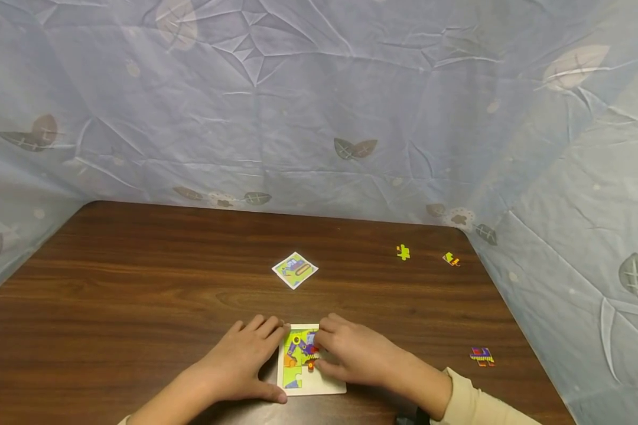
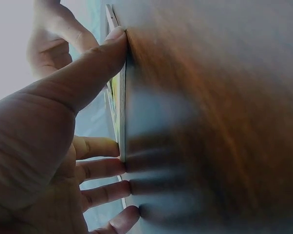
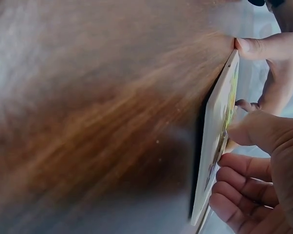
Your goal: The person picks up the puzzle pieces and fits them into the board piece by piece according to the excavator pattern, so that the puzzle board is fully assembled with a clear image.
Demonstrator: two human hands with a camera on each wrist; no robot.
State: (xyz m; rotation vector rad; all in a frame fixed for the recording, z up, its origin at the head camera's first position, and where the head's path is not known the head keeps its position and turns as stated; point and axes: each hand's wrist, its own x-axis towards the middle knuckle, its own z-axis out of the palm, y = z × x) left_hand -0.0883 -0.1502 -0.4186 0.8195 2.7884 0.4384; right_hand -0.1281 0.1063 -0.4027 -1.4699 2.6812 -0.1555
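A square puzzle board (image 1: 324, 386) with a pale frame lies at the table's near edge, partly filled with green, purple and orange pieces. My left hand (image 1: 239, 360) rests along its left side, thumb at the near corner and fingers stretched to the far corner. In the left wrist view the thumb (image 2: 105, 61) touches the board's edge. My right hand (image 1: 358, 354) is over the board's right half, thumb and fingertips at a puzzle piece (image 1: 311, 366) with a red and yellow spot. The right wrist view shows thumb and index pinching low over the board (image 3: 212, 131); the hand hides part of the piece.
Beyond the board lies a small picture card (image 1: 295, 270) showing a digger. Loose puzzle pieces lie to the right: a green one (image 1: 403, 252), a green and orange one (image 1: 451, 259) and a purple striped one (image 1: 482, 357). A leaf-patterned curtain (image 1: 298, 118) encloses the table (image 1: 138, 283).
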